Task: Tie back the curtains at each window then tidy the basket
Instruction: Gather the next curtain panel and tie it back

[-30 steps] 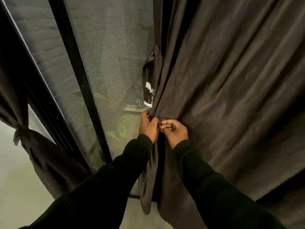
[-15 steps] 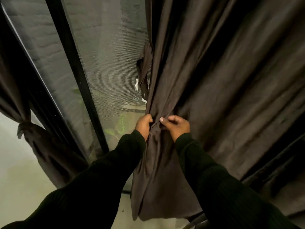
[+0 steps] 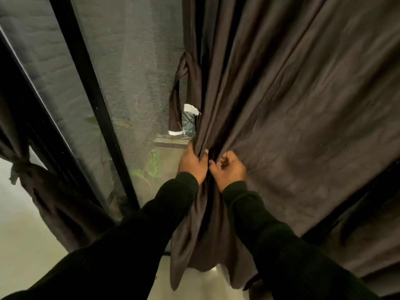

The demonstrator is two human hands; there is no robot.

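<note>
The curtain point(image 3: 292, 118) is hung on the right of the window, a dark brown drape falling in long loose folds, its bottom hem seen just above the floor point(image 3: 26, 234). Its leading edge is being bunched at mid-height by both hands. The left hand point(image 3: 191, 162) is wrapped round the gathered edge, fingers curled into the cloth; the right hand point(image 3: 228, 169) is clenched on a fold just beside it, knuckles touching or nearly touching the left. The tie-back strap point(image 3: 180, 98) is seen dangling above the hands against the window mesh point(image 3: 134, 61), a narrow strip of the same cloth with a white tag point(image 3: 190, 109) near its end; it is looped loosely and held by neither hand. The cloth is judged soft, limp and fairly light, with a slight sheen, so some slip through the fingers is to be expected. No stiffness can be counted on: whatever is gathered will be lost once released. A full-fist grip round the whole bundle at strap height is judged best, with the folds pulled in from the right before the strap is passed round. Nothing fragile is involved; a firm tug can be tolerated, though the strain on the top fixing cannot be judged since it is out of view. A second curtain point(image 3: 49, 198), at the far left by the black frame point(image 3: 86, 83), is already knotted back. The basket is not in view.
</note>
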